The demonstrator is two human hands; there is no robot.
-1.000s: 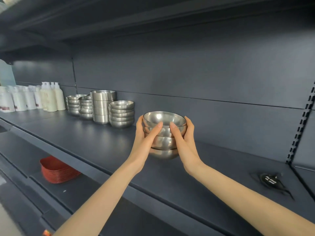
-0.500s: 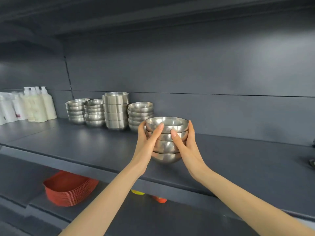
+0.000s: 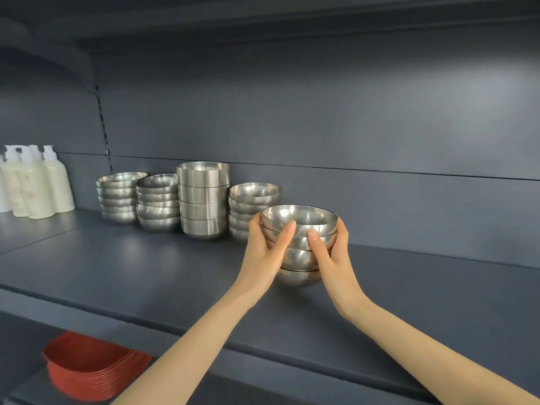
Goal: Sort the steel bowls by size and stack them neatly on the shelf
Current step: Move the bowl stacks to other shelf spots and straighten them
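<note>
Dark shelf (image 3: 131, 267): left hand (image 3: 264, 255) and right hand (image 3: 336, 258) clasp a bowl stack (image 3: 299, 257) just right of the sorted row (image 3: 203, 200).

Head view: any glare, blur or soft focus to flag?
Head view: held bowl stack sharp, with bright highlights; head view: soft glare patch on the back panel and a sheen on the shelf; head view: red plates smeared near the lower-left corner.

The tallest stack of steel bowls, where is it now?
In the head view the tallest stack stands left of centre, far back on the shelf, between the second bowl stack and the fourth bowl stack.
</note>
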